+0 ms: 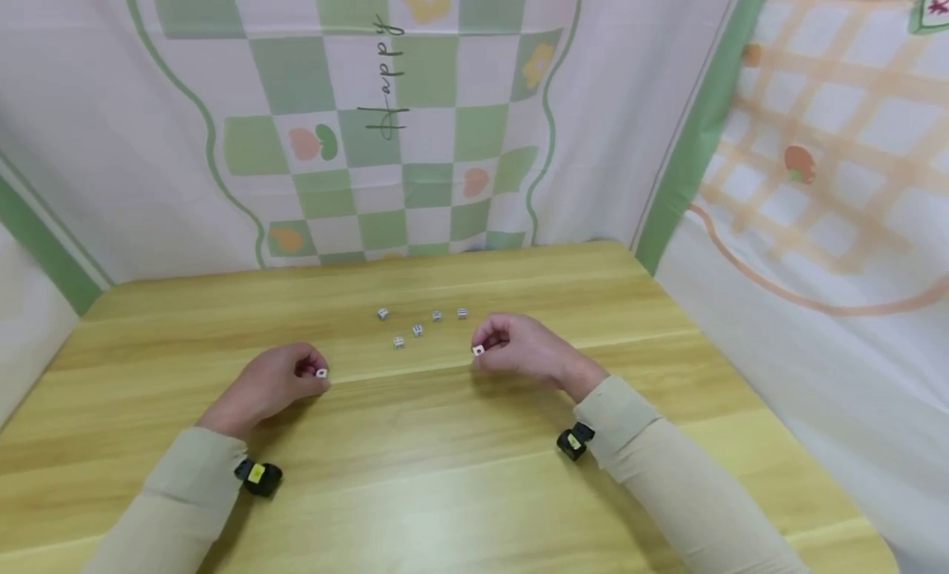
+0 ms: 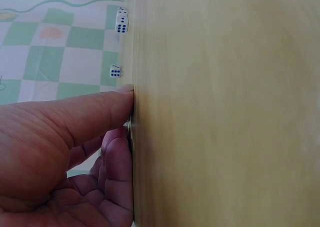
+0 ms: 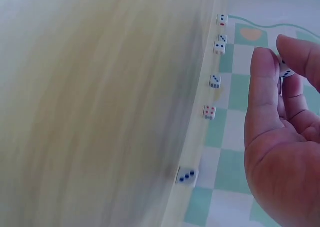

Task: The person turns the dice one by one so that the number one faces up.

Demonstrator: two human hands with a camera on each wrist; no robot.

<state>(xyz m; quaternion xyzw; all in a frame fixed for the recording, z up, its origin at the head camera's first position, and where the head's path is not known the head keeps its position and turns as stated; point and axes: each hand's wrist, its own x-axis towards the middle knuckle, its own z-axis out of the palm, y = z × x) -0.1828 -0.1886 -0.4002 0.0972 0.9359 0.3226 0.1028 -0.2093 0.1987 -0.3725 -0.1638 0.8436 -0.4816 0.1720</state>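
Note:
Near the table's left middle, my left hand point(image 1: 276, 385) pinches a small white die point(image 1: 322, 374) between thumb and fingertips, low at the wood. In the left wrist view the thumb point(image 2: 102, 107) hides that die. My right hand point(image 1: 522, 349) pinches another white die point(image 1: 478, 350) between thumb and index finger. The right wrist view shows this held die point(image 3: 285, 70) with dark pips, raised over the tabletop. A nearer die point(image 3: 187, 176) with three blue pips sits on the table there; the right hand hides it in the head view.
Several white dice lie loosely spread beyond and between the hands, among them a leftmost die point(image 1: 382, 314), a front die point(image 1: 398, 342) and a rightmost die point(image 1: 463, 313). The wooden table point(image 1: 415, 459) ends at a patterned curtain point(image 1: 371, 195) behind.

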